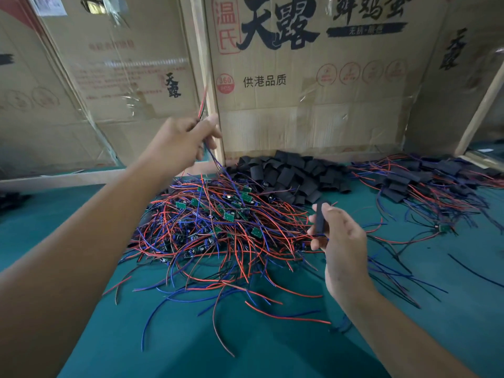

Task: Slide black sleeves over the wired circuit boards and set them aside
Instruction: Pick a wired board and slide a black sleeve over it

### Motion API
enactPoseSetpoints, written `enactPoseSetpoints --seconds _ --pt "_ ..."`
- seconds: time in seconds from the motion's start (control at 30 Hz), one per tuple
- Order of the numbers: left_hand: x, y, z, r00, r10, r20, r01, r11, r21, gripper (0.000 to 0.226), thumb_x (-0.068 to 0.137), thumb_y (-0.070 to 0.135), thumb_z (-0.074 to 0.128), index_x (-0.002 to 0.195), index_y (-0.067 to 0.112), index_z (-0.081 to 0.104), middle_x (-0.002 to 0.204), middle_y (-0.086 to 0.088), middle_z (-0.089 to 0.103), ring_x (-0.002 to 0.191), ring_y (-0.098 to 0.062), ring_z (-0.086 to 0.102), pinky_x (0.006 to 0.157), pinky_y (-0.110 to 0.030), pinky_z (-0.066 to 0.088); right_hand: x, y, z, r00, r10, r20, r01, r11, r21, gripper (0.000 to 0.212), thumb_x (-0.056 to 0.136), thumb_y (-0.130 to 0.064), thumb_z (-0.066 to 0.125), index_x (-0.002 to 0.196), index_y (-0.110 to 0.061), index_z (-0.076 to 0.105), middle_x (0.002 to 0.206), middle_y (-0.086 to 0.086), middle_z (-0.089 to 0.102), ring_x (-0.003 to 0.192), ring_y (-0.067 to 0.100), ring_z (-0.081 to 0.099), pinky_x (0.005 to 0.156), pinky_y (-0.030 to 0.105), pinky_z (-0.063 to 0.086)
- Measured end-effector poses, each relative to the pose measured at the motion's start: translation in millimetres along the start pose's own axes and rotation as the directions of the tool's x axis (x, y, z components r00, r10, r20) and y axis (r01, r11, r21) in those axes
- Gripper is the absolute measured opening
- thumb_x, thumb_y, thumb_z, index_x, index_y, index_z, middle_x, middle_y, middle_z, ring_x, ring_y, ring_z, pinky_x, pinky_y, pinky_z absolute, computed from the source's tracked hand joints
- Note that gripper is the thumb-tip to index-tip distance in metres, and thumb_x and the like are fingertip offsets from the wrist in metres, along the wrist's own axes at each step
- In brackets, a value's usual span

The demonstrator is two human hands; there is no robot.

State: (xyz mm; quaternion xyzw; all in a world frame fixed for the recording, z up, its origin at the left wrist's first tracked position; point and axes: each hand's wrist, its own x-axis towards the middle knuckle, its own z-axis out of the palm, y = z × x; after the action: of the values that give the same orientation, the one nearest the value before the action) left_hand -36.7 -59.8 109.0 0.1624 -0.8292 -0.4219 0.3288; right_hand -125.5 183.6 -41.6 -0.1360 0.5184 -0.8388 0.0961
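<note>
Backdrop: cardboard egg cartons (pixel 313 77) flattened and taped upright behind my bench, printed with black and red Chinese characters.
Surface: green mat (pixel 218 336) covers the bench.
Centre pile: wired circuit boards (pixel 218 222), small green boards tangled in red, blue and black leads, heaped in the middle of the mat.
Sleeve stock: loose black sleeves (pixel 289 173) piled behind the heap, against the cartons.
Done pile: sleeved boards (pixel 417 181) with trailing wires, far right, apart from the main heap.
Left hand: my left hand (pixel 177 143) is raised above the heap, fingers pinching a wire bundle (pixel 202 105); red and dark leads stick up above the fingers, a blue lead runs down into the pile.
Right hand: my right hand (pixel 338 241) grips one black sleeve (pixel 320 216) upright between thumb and fingers, just right of the heap.
Hands: well apart.
</note>
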Motion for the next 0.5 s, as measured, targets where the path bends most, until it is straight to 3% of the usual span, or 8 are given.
enactPoseSetpoints --seconds 0.07,0.13,0.2,0.37,0.5 --pt "-18.0 -7.8 6.1 0.985 -0.168 0.041 0.173 0.941 -0.290 0.040 0.103 0.047 0.048 0.094 0.014 0.069 0.071 0.000 0.066 0.048 -0.010 0.045 0.044 -0.021 0.033 1.1 2.1 -0.4 1.000 0.007 0.001 -0.007 1.000 -0.016 0.022 0.084 -0.041 0.063 0.077 -0.022 0.072 0.074 0.002 0.064 0.056 0.014 0.049 0.044 0.023 0.040" --pt "-44.3 -20.9 18.8 0.937 -0.334 0.102 0.333 0.766 -0.551 0.040 0.102 0.049 0.046 0.096 0.016 0.066 0.067 0.001 0.060 0.046 -0.009 0.041 0.041 -0.019 0.032 1.4 3.6 -0.5 1.000 0.012 -0.003 -0.012 0.999 -0.042 0.026 0.081 -0.046 0.064 0.078 -0.021 0.072 0.075 0.004 0.062 0.057 0.015 0.051 0.045 0.023 0.042" --pt "-78.5 -38.9 39.0 0.900 -0.406 0.161 0.389 0.576 -0.719 0.041 0.100 0.051 0.045 0.097 0.017 0.066 0.065 0.002 0.052 0.046 -0.009 0.036 0.040 -0.019 0.030 1.5 3.3 -0.1 1.000 0.000 -0.011 -0.001 0.998 -0.063 0.034 0.075 -0.053 0.064 0.081 -0.021 0.073 0.076 0.004 0.064 0.059 0.015 0.054 0.045 0.022 0.042" --pt "-125.5 -69.6 68.8 0.893 -0.424 0.152 0.306 0.323 -0.896 0.042 0.092 0.054 0.051 0.097 0.015 0.065 0.063 0.001 0.043 0.046 -0.011 0.031 0.042 -0.021 0.030 3.2 3.9 -1.5 0.998 -0.001 0.068 0.011 0.989 -0.149 0.020 0.087 -0.039 0.066 0.083 -0.022 0.074 0.079 0.000 0.069 0.064 0.010 0.058 0.045 0.022 0.044" --pt "-127.3 -74.0 63.5 0.914 -0.378 0.147 0.256 0.259 -0.931 0.042 0.093 0.054 0.050 0.094 0.016 0.068 0.061 0.004 0.036 0.045 -0.010 0.026 0.043 -0.021 0.028 0.5 7.3 -6.2 0.976 -0.006 0.219 0.098 0.907 -0.410 0.008 0.094 -0.027 0.067 0.098 -0.029 0.073 0.086 -0.005 0.076 0.075 0.011 0.069 0.061 0.026 0.054"
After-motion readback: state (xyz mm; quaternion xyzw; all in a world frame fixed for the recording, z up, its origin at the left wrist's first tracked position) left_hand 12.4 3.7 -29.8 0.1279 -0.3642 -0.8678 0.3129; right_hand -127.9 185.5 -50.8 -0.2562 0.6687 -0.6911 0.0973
